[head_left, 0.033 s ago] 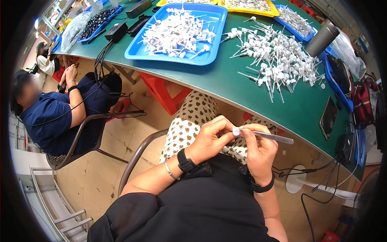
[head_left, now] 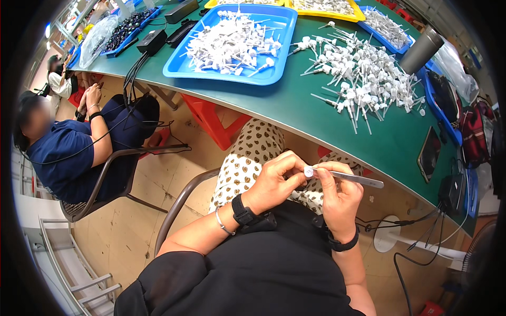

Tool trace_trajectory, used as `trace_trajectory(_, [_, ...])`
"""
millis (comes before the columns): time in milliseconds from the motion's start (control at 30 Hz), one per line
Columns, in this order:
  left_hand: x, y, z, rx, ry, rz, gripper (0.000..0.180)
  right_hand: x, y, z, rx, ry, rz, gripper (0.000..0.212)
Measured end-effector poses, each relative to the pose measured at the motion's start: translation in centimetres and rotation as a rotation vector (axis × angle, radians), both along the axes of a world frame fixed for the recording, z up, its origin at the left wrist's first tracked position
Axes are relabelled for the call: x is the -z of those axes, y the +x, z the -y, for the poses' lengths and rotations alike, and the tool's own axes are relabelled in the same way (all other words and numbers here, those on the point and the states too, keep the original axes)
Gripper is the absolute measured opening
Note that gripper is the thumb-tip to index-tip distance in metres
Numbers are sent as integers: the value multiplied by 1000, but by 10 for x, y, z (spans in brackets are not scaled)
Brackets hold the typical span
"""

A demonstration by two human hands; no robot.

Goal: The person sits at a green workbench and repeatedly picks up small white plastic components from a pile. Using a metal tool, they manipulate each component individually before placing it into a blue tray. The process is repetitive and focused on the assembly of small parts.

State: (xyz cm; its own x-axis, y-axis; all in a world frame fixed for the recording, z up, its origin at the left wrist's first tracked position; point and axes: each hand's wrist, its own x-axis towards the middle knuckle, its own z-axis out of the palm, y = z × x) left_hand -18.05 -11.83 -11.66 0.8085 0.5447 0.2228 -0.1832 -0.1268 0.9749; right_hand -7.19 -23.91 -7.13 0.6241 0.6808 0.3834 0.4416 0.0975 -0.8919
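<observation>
Above my lap, my left hand (head_left: 276,181) pinches a small white round-capped piece (head_left: 309,171) between thumb and fingers. Its flat end faces up, and the rest of it is hidden by my fingers. My right hand (head_left: 340,195) is closed on a pair of silver metal tweezers (head_left: 366,180), whose broad end sticks out to the right. The tips of the tweezers are covered by my fingers near the white piece. On the green table (head_left: 295,110) beyond lies a loose pile of white capped pieces with thin stems (head_left: 363,73). More of them fill a blue tray (head_left: 174,67).
Yellow trays (head_left: 345,17) and another blue tray stand at the back. A grey cylinder (head_left: 421,50) and a phone (head_left: 429,154) are at the right. Cables (head_left: 414,258) hang below the table. A seated person (head_left: 79,145) is to my left, near a red stool (head_left: 213,121).
</observation>
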Motion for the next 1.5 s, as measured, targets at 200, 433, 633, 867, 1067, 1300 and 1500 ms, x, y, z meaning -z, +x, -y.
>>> trace_trajectory(200, [-2, 0, 1, -1, 6, 6, 7, -1, 0, -1, 3, -16, 129, 5])
trace_trajectory(433, [0, -4, -4, 35, 87, -9, 5, -9, 7, 1, -85, -37, 307, 7])
trace_trajectory(633, [-1, -3, -7, 35, -163, 68, 8, 3, 2, 3, -10, 104, -176, 11])
trace_trajectory(867, [4, -4, -6, 60, -265, 120, 11, 8, 0, 1, -34, 77, -159, 13])
trace_trajectory(1067, [6, -3, -5, 48, -330, 130, 7, 10, 0, 0, -39, 86, -170, 14])
trace_trajectory(1300, [-7, -5, -14, -97, 291, 157, 19, 1, 2, 3, -59, 205, -228, 18])
trace_trajectory(1500, [-2, -3, -9, -137, 286, 252, 32, 3, 4, 5, -74, 222, -234, 19])
